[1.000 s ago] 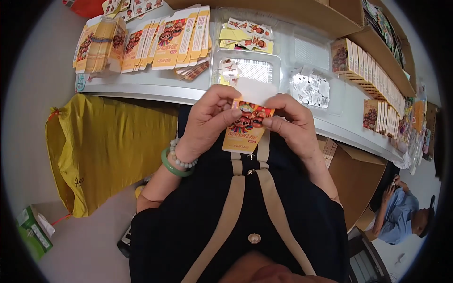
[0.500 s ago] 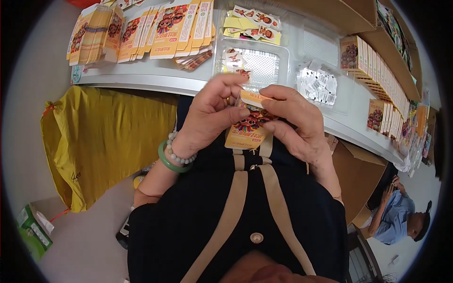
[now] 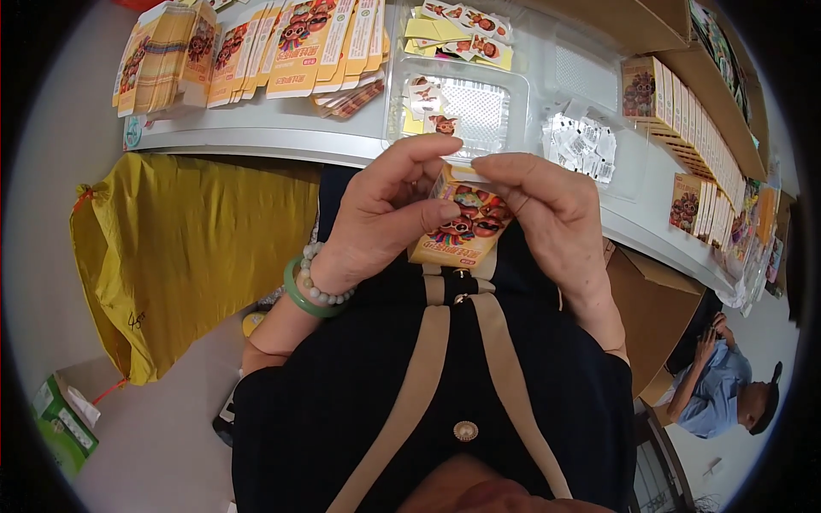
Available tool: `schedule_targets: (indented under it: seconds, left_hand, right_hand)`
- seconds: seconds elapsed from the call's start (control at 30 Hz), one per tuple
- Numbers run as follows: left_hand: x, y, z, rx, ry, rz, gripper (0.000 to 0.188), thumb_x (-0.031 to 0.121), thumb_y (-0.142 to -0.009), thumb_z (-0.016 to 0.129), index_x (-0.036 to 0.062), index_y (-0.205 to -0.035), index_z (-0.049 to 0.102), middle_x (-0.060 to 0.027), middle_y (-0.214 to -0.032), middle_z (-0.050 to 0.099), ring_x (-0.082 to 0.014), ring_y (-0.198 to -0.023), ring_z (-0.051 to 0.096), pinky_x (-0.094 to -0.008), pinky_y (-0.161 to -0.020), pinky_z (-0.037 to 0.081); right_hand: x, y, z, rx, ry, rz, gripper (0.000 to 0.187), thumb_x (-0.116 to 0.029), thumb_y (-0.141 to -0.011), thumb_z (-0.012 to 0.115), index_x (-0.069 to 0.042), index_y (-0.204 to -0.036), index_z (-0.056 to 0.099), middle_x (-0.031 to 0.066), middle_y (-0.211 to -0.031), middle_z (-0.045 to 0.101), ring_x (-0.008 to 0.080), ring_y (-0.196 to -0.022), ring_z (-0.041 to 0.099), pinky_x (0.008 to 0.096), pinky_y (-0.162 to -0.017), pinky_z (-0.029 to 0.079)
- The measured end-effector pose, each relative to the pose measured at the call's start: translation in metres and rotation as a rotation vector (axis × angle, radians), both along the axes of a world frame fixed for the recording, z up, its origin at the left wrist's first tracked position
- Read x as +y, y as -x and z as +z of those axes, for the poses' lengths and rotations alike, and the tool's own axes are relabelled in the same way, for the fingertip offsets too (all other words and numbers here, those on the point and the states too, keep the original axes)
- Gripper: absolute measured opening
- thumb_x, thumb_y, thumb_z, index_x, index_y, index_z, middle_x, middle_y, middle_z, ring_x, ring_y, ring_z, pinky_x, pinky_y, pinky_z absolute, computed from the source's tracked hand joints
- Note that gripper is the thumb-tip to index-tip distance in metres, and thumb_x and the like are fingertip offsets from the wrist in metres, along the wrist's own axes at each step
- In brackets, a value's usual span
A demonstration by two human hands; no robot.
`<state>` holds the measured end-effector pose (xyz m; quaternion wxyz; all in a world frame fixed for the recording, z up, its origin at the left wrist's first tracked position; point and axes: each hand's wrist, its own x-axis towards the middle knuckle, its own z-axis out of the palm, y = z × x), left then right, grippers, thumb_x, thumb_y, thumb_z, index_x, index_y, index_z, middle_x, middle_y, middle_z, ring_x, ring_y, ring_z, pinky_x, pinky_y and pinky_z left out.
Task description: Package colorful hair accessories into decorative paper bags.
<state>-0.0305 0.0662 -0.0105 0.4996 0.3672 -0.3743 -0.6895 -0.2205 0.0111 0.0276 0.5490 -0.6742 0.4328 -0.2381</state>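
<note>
Left hand (image 3: 383, 207) and right hand (image 3: 556, 205), half curled, hold a box (image 3: 469, 224).

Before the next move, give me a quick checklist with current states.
1. Small box supported: ok, left hand has its thumb on the printed front, right hand is at the upper right.
2. A hand free: not ok, both are on the box.
3. Box top fully shut: cannot tell, fingers partly cover it.
4. Contents inside: cannot tell, hidden by the box walls.
5. Stickers in their tray: ok, loosely piled.
6. White packets to the right of the stickers: ok, heaped together.
</note>
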Motion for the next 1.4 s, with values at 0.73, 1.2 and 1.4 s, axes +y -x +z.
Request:
schedule_targets:
  seconds: [0.73, 1.2, 1.4]
  left_hand:
    - [-0.001, -0.003, 0.001, 0.002, 0.026, 0.025, 0.035, -0.001, -0.09, 0.053, 0.0007, -0.125, 0.045, -0.0067, -0.113, 0.055, -0.0104, -0.104, 0.052, -0.0248, -0.089, 0.044]
    - [-0.002, -0.001, 0.002, -0.046, -0.004, -0.063, 0.041, 0.006, -0.093, 0.053, 0.0025, -0.131, 0.039, -0.0065, -0.115, 0.054, -0.0116, -0.105, 0.053, -0.0255, -0.09, 0.044]
    - [-0.001, -0.001, 0.005, -0.062, 0.003, -0.082, 0.042, 0.005, -0.092, 0.054, 0.0024, -0.131, 0.04, -0.006, -0.116, 0.054, -0.0105, -0.104, 0.053, -0.0246, -0.089, 0.045]
  right_hand:
    - [0.005, 0.01, -0.014, -0.199, -0.236, -0.039, 0.028, 0.0, -0.081, 0.064, 0.003, -0.108, 0.06, 0.0075, -0.105, 0.062, 0.0141, -0.097, 0.059, 0.0266, -0.085, 0.047]
    - [0.0, 0.015, -0.018, -0.377, -0.38, -0.073, 0.023, -0.012, -0.088, 0.059, 0.004, -0.103, 0.064, 0.0095, -0.101, 0.065, 0.0158, -0.096, 0.06, 0.0276, -0.087, 0.046]
    - [-0.003, 0.017, -0.019, -0.349, -0.217, -0.006, 0.025, -0.015, -0.087, 0.06, 0.005, -0.1, 0.064, 0.0126, -0.097, 0.065, 0.0191, -0.089, 0.061, 0.0295, -0.083, 0.046]
